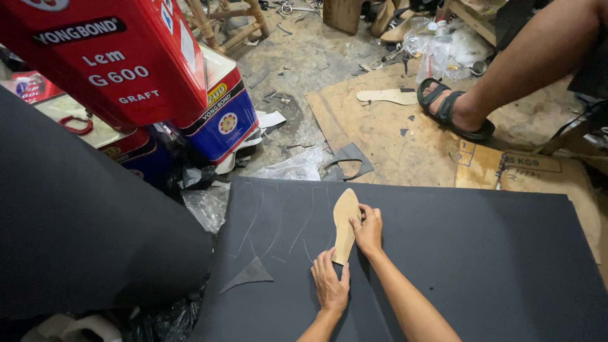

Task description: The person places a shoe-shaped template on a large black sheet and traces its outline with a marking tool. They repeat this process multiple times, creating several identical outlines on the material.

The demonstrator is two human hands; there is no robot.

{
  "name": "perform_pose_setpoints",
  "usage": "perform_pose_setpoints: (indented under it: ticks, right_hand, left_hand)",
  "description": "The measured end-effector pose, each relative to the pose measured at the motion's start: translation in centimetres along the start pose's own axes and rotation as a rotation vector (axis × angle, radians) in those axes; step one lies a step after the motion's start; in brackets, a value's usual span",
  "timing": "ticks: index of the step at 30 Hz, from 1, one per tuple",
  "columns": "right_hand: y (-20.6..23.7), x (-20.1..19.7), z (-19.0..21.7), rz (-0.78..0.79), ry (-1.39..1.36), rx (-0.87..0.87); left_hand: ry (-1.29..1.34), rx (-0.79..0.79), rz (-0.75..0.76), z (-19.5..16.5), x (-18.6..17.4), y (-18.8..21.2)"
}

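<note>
Left hand [330,286] flat, fingers pinning sole template [345,224] on dark sheet [481,253]. Right hand [368,229] fingers pinched, probably on marker. Several outlines [278,221] drawn; most sheet blank.

A tan sole template [345,223] lies on the black foam sheet [481,253]

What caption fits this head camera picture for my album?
Two hands, left hand and right hand, press a tan sole-shaped template onto a dark foam sheet.
</note>
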State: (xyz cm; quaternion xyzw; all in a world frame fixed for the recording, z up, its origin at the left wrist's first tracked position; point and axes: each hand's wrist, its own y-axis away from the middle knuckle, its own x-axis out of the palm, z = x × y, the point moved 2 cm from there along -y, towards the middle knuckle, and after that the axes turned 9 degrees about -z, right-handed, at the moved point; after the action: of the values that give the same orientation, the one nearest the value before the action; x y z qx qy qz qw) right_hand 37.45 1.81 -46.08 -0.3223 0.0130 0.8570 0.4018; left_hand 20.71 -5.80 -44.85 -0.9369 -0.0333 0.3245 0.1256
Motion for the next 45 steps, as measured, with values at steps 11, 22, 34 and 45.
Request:
perform_pose_setpoints:
  ticks: [11, 22, 34, 45]
  right_hand:
    - [-0.05, 0.04, -0.15, 0.012, -0.002, 0.004]
    - [-0.69, -0.19, -0.52, 0.009, 0.013, -0.031]
    - [-0.62, -0.14, -0.88, 0.026, 0.000, -0.027]
    - [-0.57, -0.08, -0.90, 0.028, -0.008, -0.013]
  left_hand:
    - [0.004, 0.021, -0.013, 0.15, 0.19, 0.10]
    - [0.040, 0.002, -0.034, 0.05, 0.16, 0.10]
    - [0.094, 0.012, -0.066, 0.62, 0.27, 0.27]
    - [0.098, -0.005, -0.061, 0.55, 0.26, 0.28]
